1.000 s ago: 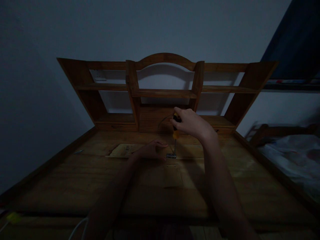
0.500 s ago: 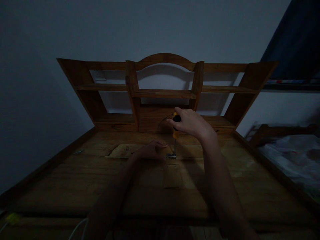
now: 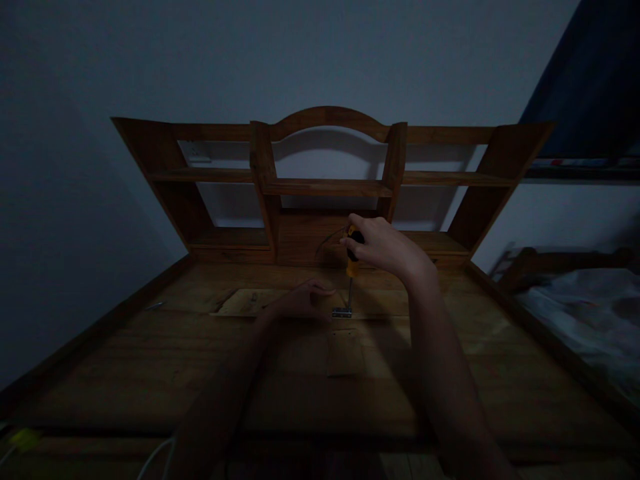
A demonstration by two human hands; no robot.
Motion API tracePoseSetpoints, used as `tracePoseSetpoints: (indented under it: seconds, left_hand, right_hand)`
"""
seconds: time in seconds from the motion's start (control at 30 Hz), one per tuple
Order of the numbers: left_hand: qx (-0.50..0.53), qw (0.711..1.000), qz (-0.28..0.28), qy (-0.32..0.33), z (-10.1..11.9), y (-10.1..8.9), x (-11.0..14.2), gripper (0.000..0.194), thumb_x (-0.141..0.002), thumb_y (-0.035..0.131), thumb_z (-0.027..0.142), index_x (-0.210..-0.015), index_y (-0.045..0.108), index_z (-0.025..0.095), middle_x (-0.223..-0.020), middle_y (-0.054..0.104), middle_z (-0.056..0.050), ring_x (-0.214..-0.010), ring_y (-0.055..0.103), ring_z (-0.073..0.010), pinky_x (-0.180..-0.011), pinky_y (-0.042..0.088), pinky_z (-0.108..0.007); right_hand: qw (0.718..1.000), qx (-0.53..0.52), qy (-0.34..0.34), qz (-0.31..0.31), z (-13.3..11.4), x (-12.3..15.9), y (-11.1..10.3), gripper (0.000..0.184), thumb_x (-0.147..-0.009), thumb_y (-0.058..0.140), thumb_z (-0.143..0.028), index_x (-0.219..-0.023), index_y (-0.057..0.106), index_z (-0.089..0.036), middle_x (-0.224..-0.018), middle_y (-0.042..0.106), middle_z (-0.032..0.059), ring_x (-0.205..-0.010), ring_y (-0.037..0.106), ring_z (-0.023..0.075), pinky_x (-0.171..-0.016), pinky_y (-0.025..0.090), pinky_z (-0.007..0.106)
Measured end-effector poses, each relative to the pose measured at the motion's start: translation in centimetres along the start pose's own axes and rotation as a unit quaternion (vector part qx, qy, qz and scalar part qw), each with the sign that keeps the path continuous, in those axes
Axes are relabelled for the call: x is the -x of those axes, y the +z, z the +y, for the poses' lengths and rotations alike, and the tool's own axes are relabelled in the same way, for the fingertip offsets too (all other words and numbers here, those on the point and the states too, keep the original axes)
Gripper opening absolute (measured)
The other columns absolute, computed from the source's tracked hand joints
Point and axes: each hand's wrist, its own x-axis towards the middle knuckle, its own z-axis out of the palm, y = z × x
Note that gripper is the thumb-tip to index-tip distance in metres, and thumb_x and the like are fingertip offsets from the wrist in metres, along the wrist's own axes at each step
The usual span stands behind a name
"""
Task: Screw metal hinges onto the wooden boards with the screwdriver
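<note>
My right hand (image 3: 383, 247) is closed around a screwdriver (image 3: 352, 268) with a yellow and black handle. The screwdriver stands nearly upright, and its tip meets the right end of a small metal hinge (image 3: 342, 312). That hinge lies at the front edge of a thin wooden strip (image 3: 245, 302) on the desktop. To the left of the hinge, my left hand (image 3: 299, 300) rests over the strip with its fingers extended and apart from the thumb. Just in front of the hinge is a small wooden piece (image 3: 345, 353) with dark holes near its top edge.
A wooden shelf unit (image 3: 327, 187) rises at the back of the desktop (image 3: 150, 360). A small shiny metal item (image 3: 156, 305) lies at the left. Near the front left are a white cable (image 3: 156, 457) and a yellow object (image 3: 25, 438). Plastic-like sheeting (image 3: 585, 307) lies beyond the right edge.
The fingers of my right hand have shifted slightly to the right around the screwdriver handle. My left hand, the hinge and the wooden strip look almost unmoved.
</note>
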Motion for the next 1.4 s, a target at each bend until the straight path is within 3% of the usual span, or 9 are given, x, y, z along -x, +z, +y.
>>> tracePoseSetpoints:
  seconds: [0.77, 1.1, 1.3, 1.4]
  left_hand:
    - [0.009, 0.999, -0.003, -0.034, 0.3, -0.1, 0.0, 0.082, -0.057, 0.086, 0.059, -0.131, 0.062, 0.033, -0.133, 0.055, -0.005, -0.123, 0.053, -0.0281, -0.109, 0.04, -0.041]
    - [-0.001, 1.0, -0.004, -0.008, -0.2, -0.1, -0.1, 0.078, -0.058, 0.085, 0.058, -0.13, 0.062, 0.036, -0.132, 0.057, -0.003, -0.121, 0.055, -0.0268, -0.106, 0.044, -0.041]
    - [-0.032, 0.999, -0.016, 0.001, 1.0, -0.3, 0.3, 0.072, -0.068, 0.078, 0.06, -0.134, 0.058, 0.036, -0.136, 0.054, -0.002, -0.125, 0.052, -0.0266, -0.109, 0.04, -0.041]
    - [-0.059, 0.998, 0.025, 0.011, 2.4, 0.5, 0.1, 0.062, -0.078, 0.069, 0.062, -0.132, 0.06, 0.033, -0.137, 0.055, -0.004, -0.126, 0.051, -0.0265, -0.109, 0.039, -0.042]
  right_hand:
    - [1.0, -0.007, 0.015, -0.012, 0.3, 0.1, -0.2, 0.021, -0.094, 0.054, -0.038, -0.104, 0.058, -0.019, -0.095, 0.068, 0.0101, -0.088, 0.064, 0.0242, -0.07, 0.041, 0.03]
    - [1.0, -0.001, 0.013, -0.026, 0.8, 0.5, -0.7, 0.024, -0.088, 0.055, -0.03, -0.109, 0.058, -0.018, -0.099, 0.069, 0.0098, -0.09, 0.064, 0.024, -0.073, 0.042, 0.03]
    - [0.999, -0.012, 0.009, -0.029, 0.8, 0.4, -0.7, 0.022, -0.087, 0.055, -0.029, -0.106, 0.059, -0.019, -0.097, 0.07, 0.0088, -0.086, 0.065, 0.0229, -0.07, 0.042, 0.029]
    - [0.999, -0.022, 0.007, -0.024, 0.9, 0.4, -0.7, 0.022, -0.087, 0.055, -0.029, -0.106, 0.059, -0.019, -0.095, 0.069, 0.0079, -0.084, 0.064, 0.0218, -0.07, 0.041, 0.029]
